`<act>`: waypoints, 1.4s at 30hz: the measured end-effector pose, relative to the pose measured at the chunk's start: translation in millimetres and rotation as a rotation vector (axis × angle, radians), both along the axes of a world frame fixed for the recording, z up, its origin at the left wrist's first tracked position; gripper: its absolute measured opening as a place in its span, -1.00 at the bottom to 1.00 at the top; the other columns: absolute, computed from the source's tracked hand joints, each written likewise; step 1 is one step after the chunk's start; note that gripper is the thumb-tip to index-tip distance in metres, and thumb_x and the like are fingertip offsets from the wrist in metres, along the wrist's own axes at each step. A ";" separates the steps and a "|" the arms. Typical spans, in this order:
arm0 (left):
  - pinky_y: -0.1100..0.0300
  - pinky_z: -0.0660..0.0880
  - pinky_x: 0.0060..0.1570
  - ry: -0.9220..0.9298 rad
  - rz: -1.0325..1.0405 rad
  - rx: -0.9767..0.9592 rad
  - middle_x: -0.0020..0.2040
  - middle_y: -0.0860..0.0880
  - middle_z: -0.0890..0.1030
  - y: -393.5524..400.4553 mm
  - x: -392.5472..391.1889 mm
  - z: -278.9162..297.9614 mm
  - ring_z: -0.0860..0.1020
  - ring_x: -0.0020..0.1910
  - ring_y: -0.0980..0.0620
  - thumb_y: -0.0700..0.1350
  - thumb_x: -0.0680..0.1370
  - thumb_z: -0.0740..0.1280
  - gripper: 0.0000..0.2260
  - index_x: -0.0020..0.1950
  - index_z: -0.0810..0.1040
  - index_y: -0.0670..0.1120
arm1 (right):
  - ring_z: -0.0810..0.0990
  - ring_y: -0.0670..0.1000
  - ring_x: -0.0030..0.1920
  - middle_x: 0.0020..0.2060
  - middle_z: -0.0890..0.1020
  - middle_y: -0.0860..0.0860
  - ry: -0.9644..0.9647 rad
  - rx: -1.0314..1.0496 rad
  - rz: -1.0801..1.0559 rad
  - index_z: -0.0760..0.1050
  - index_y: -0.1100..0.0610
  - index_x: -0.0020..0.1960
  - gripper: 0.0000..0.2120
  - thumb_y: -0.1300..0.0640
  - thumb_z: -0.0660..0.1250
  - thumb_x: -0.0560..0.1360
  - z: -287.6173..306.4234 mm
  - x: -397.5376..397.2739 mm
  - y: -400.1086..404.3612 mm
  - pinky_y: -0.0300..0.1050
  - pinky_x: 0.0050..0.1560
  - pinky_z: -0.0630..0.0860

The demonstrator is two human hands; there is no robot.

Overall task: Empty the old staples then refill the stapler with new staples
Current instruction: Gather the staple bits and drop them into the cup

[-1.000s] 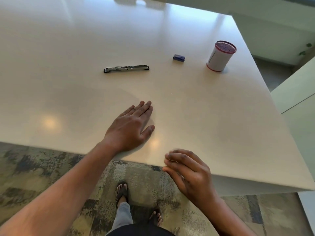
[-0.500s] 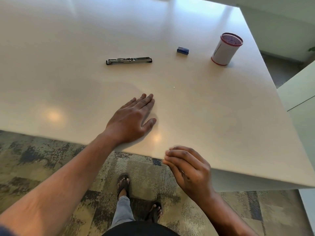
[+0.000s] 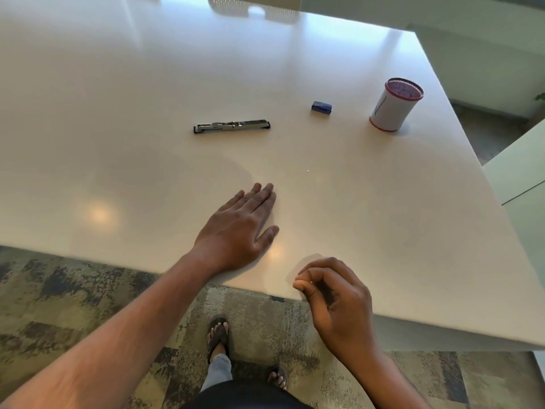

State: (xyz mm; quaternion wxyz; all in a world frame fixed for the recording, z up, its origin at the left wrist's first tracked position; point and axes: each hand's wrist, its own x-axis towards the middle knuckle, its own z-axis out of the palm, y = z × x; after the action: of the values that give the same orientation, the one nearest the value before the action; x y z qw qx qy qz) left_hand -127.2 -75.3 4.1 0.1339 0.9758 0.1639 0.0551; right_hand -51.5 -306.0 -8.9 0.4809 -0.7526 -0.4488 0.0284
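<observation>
Head view: a wide, glossy white table (image 3: 147,84) fills most of the frame, its near edge running from middle left down to lower right, with mottled green-grey carpet (image 3: 59,305) below it. Along the bottom, the person's sandalled feet (image 3: 218,335) stand on that carpet. The left hand (image 3: 239,228), centre frame, lies palm down and flat on the tabletop, fingers together and extended, thumb splayed out, holding nothing. The right hand (image 3: 336,299), lower right of centre, hovers over the table's near edge with fingers loosely curled toward the thumb; nothing is visible in it, though whether the fingertips pinch something tiny cannot be told. At upper right a white cylindrical cup (image 3: 393,106) with a red rim and mesh top stands upright near the table's right edge. The metallic stapler (image 3: 232,126) lies lengthwise above centre, well apart from both hands. A small blue staple box (image 3: 321,107) sits between stapler and cup, apart from each. A tiny white speck (image 3: 308,170) rests below the box.
</observation>
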 end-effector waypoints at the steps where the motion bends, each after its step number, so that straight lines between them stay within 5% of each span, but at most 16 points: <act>1: 0.09 -0.04 0.65 -0.001 -0.006 0.001 0.69 0.09 -0.12 1.6 0.6 0.2 -0.16 0.65 0.15 0.21 0.69 0.03 -0.36 0.68 -0.09 -0.02 | 0.67 -0.05 -0.08 -0.09 0.65 -0.20 0.083 -0.002 -0.017 0.67 0.07 -0.10 -0.81 -0.03 0.43 0.59 5.8 1.7 3.6 -0.03 -0.18 0.66; 6: 0.10 -0.09 0.64 -0.011 -0.027 -0.019 0.69 0.08 -0.13 2.8 -0.3 -3.8 -0.17 0.65 0.13 0.25 0.67 0.00 -0.34 0.68 -0.09 -0.01 | 0.69 -0.12 -0.21 -0.23 0.74 -0.16 0.410 -0.078 -0.138 0.70 -0.01 -0.15 -0.97 0.08 0.51 0.48 26.8 17.5 15.6 -0.35 -0.21 0.54; 11: 0.14 -0.14 0.63 -0.012 -0.107 -0.017 0.70 0.03 -0.08 21.2 18.9 -4.2 -0.17 0.66 0.12 0.35 0.57 -0.12 -0.23 0.68 -0.03 -0.05 | 0.72 -0.08 -0.28 -0.28 0.77 0.01 0.605 -0.067 -0.189 0.74 0.11 -0.14 -0.96 0.22 0.54 0.49 35.7 33.6 31.9 -0.30 -0.19 0.58; 16: 0.12 -0.12 0.64 -0.040 -0.177 -0.021 0.70 0.00 -0.08 40.3 56.6 -1.8 -0.17 0.65 0.12 0.32 0.63 0.02 -0.25 0.68 -0.04 -0.08 | 0.74 -0.01 -0.26 -0.26 0.77 0.13 0.714 0.015 -0.271 0.74 0.23 -0.11 -0.96 0.26 0.53 0.49 40.1 44.9 52.6 -0.25 -0.18 0.62; 33: 0.06 -0.15 0.64 -0.017 -0.158 0.007 0.69 -0.06 -0.15 43.6 160.9 0.6 -0.18 0.67 0.02 0.41 0.61 -0.01 -0.17 0.68 -0.12 -0.10 | 0.74 0.05 -0.15 -0.16 0.77 0.17 0.892 0.183 -0.391 0.70 0.27 0.03 -0.88 0.22 0.48 0.56 47.9 190.0 100.9 -0.10 0.04 0.70; 42: 0.15 -0.12 0.63 -0.086 -0.087 0.006 0.70 0.02 -0.05 44.1 179.0 -5.6 -0.12 0.66 0.12 0.44 0.57 0.00 -0.16 0.69 -0.04 -0.06 | 0.67 0.07 -0.27 -0.27 0.72 0.14 0.622 0.169 -0.411 0.67 0.15 -0.18 -0.85 0.27 0.47 0.56 78.2 297.1 122.4 -0.17 -0.11 0.70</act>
State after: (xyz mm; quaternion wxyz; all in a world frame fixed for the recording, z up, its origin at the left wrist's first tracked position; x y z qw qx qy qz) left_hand 51.8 -31.2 -1.4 0.1401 0.9792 0.1150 0.0914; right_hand 245.6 -183.7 69.4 0.6502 -0.7400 -0.1221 0.1212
